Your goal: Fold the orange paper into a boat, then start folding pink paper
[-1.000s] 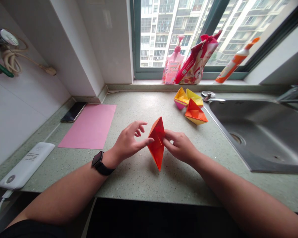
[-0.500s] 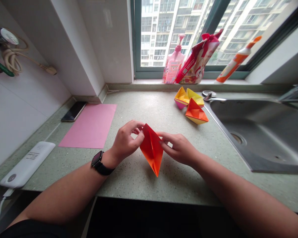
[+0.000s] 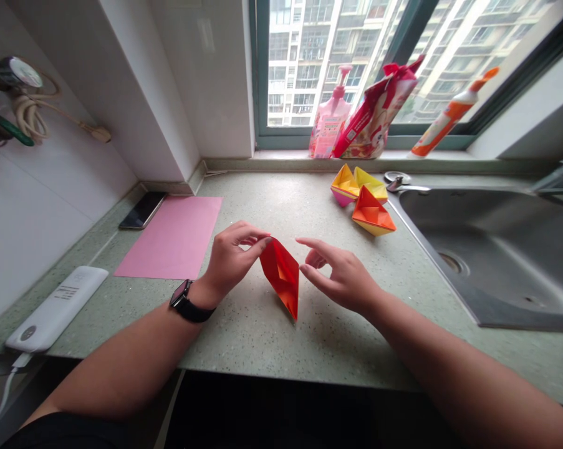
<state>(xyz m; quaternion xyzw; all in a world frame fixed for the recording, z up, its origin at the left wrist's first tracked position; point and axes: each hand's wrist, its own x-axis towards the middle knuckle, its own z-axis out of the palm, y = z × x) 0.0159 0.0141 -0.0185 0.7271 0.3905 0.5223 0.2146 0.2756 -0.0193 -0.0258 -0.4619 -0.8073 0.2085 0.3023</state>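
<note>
A folded red-orange paper boat (image 3: 283, 277) is tilted over the counter (image 3: 244, 349), its hollow side facing me. My left hand (image 3: 234, 255) pinches its upper left corner between thumb and fingers. Just right of the boat is my right hand (image 3: 337, 271), thumb and index finger apart; the thumb tip is close to the paper's right edge, and I cannot tell whether it touches. Farther back on the right sit an orange paper boat (image 3: 373, 215) with a yellow underside, a yellow and pink one (image 3: 345, 184), and a yellow-green one (image 3: 371, 184), grouped together.
Pink paper (image 3: 173, 240) lies at left beside a phone (image 3: 142, 210). A white power bank (image 3: 59, 308) with a cable is near the left front edge. A steel sink (image 3: 500, 249) is at right. A pump bottle (image 3: 330, 125), a bag (image 3: 379, 112) and an orange-white bottle (image 3: 452, 115) stand on the windowsill.
My right hand has let go of the paper and its fingers have spread. The boat has turned and shifted slightly left, with my left hand still pinching its corner.
</note>
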